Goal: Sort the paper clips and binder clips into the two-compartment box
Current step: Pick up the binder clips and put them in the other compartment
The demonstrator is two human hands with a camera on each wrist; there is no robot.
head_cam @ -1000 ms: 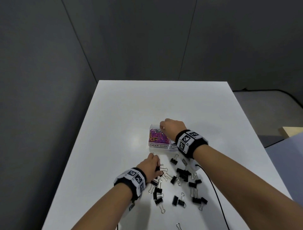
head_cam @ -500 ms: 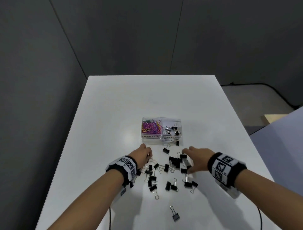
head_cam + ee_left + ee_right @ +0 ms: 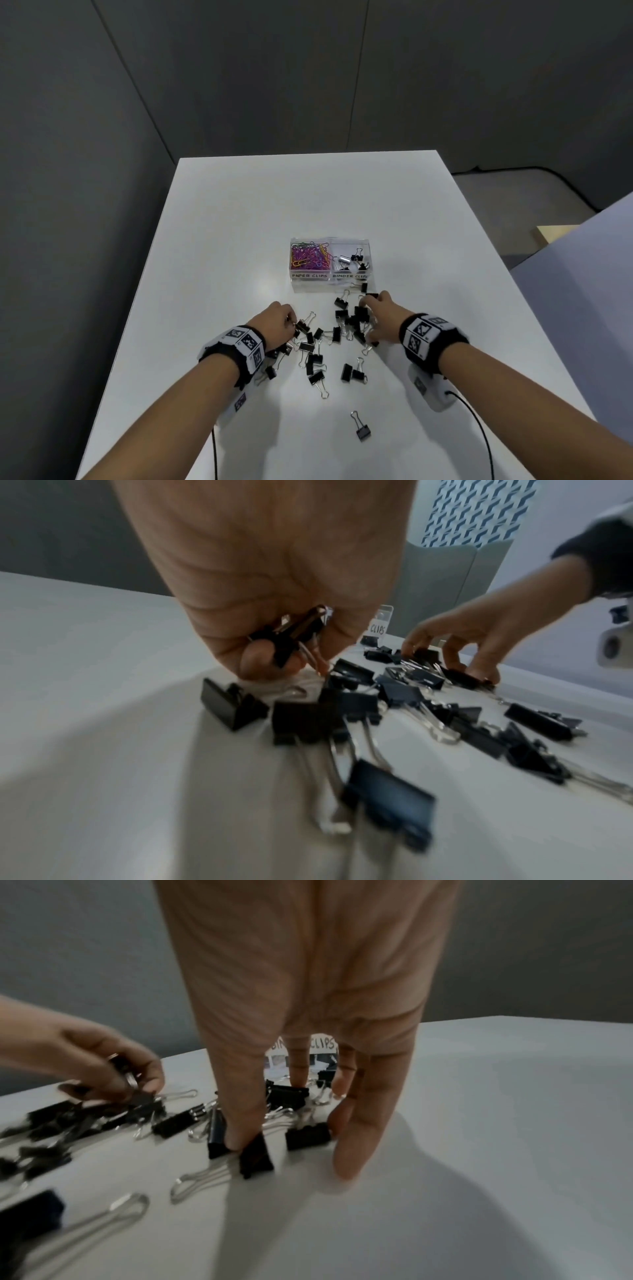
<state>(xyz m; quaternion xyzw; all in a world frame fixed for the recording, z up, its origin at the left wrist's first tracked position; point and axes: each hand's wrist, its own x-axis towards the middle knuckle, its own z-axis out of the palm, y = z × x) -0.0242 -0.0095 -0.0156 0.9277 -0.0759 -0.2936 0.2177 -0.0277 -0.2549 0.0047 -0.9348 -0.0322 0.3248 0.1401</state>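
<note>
Left hand [image 3: 274, 569] curls round small black metal binder clips [image 3: 291, 637] with wire handles, frame centre; right hand [image 3: 308, 1015] fingers spread, tips seemingly touching loose clips [image 3: 253, 1153]; clear plastic two-compartment box [image 3: 329, 274] above

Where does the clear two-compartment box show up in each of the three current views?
Head: the box sits mid-table, just beyond both hands.
Left wrist: only a corner with the "CLIPS" label shows, behind the left hand.
Right wrist: its label peeks between the fingers of the right hand.
Shared landmark: the handwritten "CLIPS" label and the loose binder clips in front of it.
</note>
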